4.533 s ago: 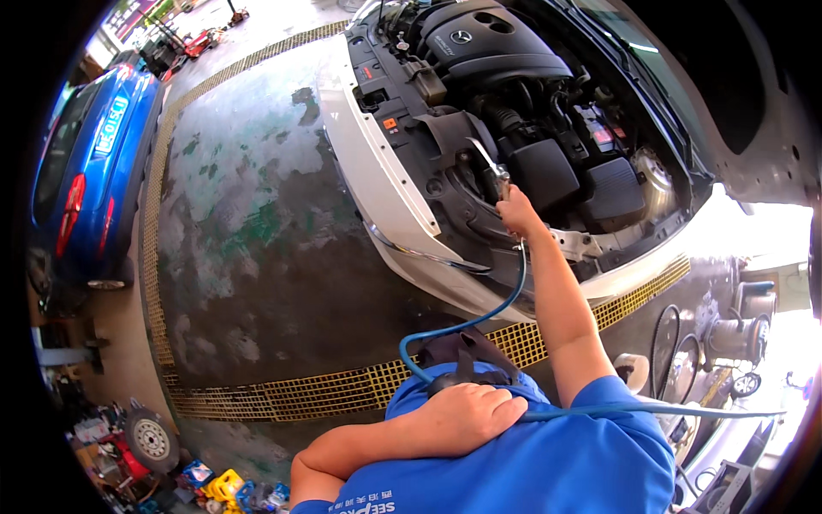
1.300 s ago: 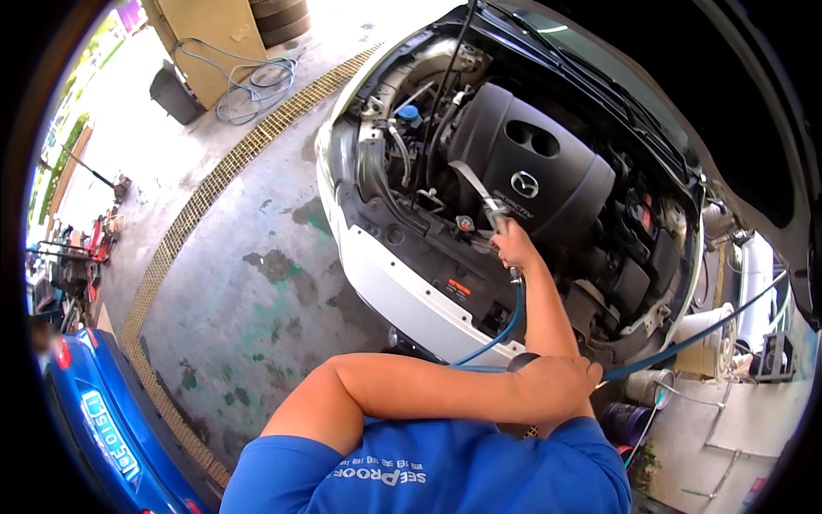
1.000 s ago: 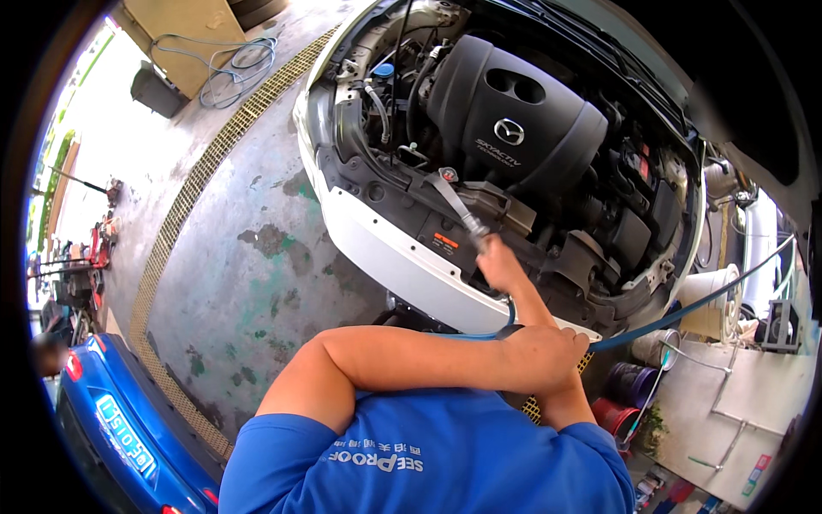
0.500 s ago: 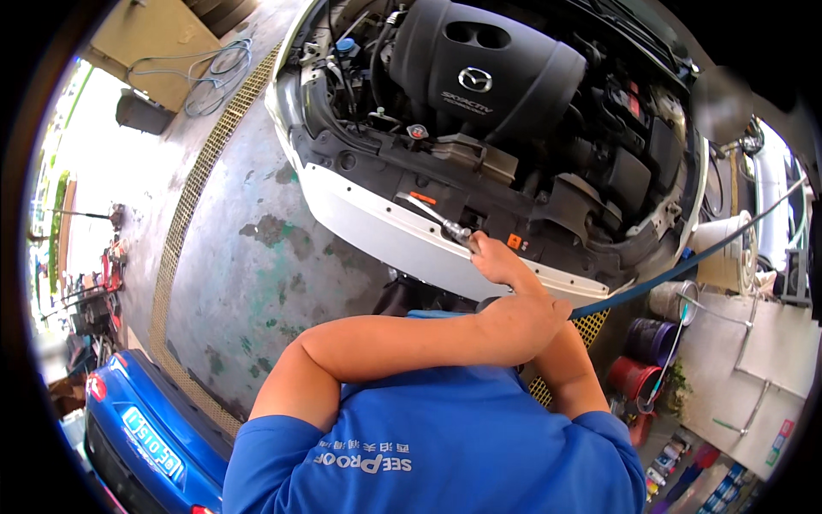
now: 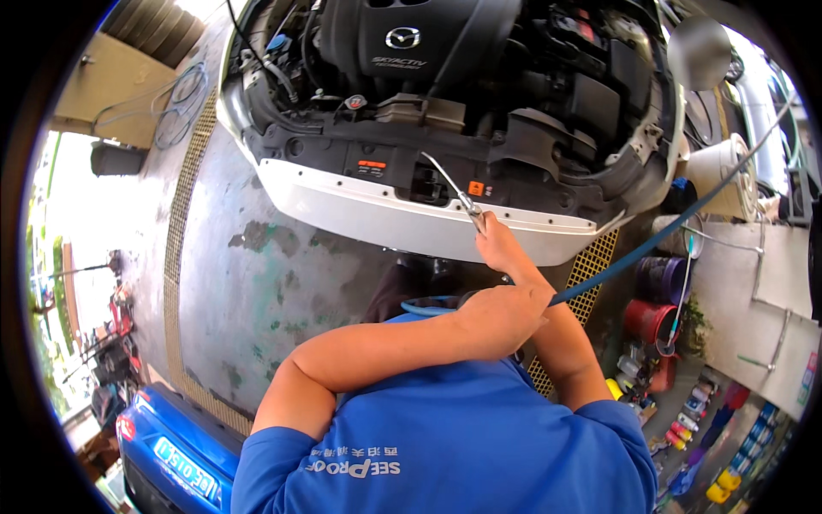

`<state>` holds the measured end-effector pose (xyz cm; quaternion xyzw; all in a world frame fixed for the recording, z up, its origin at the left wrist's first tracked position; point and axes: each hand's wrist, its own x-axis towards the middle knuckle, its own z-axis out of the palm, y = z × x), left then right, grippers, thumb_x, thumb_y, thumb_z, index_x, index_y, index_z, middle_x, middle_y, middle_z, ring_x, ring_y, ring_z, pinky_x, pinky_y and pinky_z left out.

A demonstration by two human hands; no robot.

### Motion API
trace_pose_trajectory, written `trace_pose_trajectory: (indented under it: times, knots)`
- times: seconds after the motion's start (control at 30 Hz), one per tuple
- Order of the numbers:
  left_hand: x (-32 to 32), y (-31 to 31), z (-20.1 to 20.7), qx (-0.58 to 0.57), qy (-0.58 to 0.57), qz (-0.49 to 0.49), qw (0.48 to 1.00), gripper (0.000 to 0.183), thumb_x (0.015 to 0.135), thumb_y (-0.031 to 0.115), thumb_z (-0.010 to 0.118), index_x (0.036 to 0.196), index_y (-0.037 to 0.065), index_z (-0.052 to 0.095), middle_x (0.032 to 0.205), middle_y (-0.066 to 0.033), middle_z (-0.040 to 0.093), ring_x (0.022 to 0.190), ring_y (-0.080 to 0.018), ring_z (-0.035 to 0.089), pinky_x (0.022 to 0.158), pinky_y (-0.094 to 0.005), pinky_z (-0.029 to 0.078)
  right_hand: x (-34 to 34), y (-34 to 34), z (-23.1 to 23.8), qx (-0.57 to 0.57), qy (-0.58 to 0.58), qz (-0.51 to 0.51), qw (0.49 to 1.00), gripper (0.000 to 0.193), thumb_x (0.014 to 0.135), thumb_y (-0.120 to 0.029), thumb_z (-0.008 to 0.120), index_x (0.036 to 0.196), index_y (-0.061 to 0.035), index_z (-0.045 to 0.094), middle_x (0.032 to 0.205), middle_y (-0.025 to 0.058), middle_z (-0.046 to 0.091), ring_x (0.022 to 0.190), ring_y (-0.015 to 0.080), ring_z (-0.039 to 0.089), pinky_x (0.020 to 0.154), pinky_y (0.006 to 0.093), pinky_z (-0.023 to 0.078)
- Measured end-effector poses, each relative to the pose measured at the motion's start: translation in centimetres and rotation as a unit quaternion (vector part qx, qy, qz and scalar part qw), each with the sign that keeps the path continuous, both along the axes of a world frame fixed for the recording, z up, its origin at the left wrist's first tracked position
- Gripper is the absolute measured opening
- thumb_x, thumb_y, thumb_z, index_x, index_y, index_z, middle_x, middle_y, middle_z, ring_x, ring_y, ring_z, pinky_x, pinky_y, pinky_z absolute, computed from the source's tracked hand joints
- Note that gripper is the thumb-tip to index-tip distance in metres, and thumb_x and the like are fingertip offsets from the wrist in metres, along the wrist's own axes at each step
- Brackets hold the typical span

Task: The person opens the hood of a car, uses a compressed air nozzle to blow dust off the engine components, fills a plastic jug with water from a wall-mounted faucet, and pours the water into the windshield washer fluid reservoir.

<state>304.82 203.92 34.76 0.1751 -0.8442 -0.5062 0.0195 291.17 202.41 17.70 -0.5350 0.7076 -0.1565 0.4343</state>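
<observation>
A: What do your hands hide?
B: Your right hand [image 5: 497, 244] covers part of the handle of the silver tool [image 5: 468, 204]. The blue hose [image 5: 638, 253] passes out of sight behind your left hand [image 5: 505, 319]; you can't tell whether its fingers close on it.
A: And what gets cut off?
B: The top edge crops the engine cover [image 5: 411, 60], the lower one your blue shirt [image 5: 479, 445] and the blue car [image 5: 167, 463].
A: Anything unclear to you?
B: The round grey shape [image 5: 699, 53] is blurred; the containers [image 5: 682, 428] are too small to identify.
</observation>
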Motion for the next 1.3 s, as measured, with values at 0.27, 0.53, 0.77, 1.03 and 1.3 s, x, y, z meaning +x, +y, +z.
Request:
trace_pose_trajectory:
  times: [0.27,0.53,0.77,1.03,1.3]
  knots:
    - [1.2,0.9,0.7,0.001,0.011,0.019,1.0,0.031,0.089,0.021,0.06,0.11,0.002,0.048,0.1,-0.0212,0.061,0.091,-0.0417,0.059,0.077,-0.048,0.048,-3.9,7.4,0.3,-0.029,0.013,-0.092,0.995,0.028,0.09,-0.016,0.051,0.112,0.0019,0.049,0.094,0.0313,0.061,0.091,0.0463,0.06,0.077,0.0474,0.047]
    - [1.8,2.1,0.7,0.009,0.086,0.024,0.996,0.031,0.088,0.017,0.061,0.11,0.0,0.049,0.088,-0.019,0.061,0.082,-0.0378,0.061,0.072,-0.0443,0.048,-6.9,16.8,2.8,0.058,-0.015,-0.186,0.981,0.028,0.084,-0.004,0.059,0.111,-0.0023,0.05,0.087,0.0149,0.063,0.081,0.0214,0.063,0.071,0.0343,0.051]
    - [-0.1,4.3,-1.5,-0.011,0.107,0.009,0.994,0.036,0.087,0.016,0.063,0.115,-0.002,0.048,0.081,-0.0185,0.061,0.078,-0.0363,0.061,0.069,-0.0426,0.048,-10.4,22.1,2.1,-0.029,0.006,-0.493,0.869,0.016,0.085,-0.007,0.052,0.099,-0.0018,0.052,0.086,0.0182,0.06,0.08,0.0301,0.062,0.069,0.0406,0.049]
    - [-2.4,6.7,-1.2,0.057,0.049,0.029,0.997,0.035,0.088,0.018,0.062,0.114,-0.002,0.05,0.081,-0.0198,0.061,0.077,-0.0355,0.061,0.069,-0.0416,0.047,-15.0,24.0,3.9,-0.008,-0.067,-0.418,0.906,0.02,0.083,-0.006,0.053,0.102,-0.0051,0.047,0.065,0.0074,0.052,0.042,0.0142,0.048,0.036,0.0331,0.038]
    - [-6.6,10.9,-3.1,0.052,0.015,0.097,0.994,0.023,0.089,0.017,0.062,0.103,0.0,0.055,0.08,-0.0178,0.061,0.075,-0.031,0.061,0.069,-0.0377,0.047,-23.1,25.8,2.9,-0.034,-0.004,-0.493,0.869,0.028,0.08,-0.007,0.056,0.107,-0.0047,0.047,0.073,0.009,0.053,0.048,0.0186,0.052,0.042,0.036,0.043]
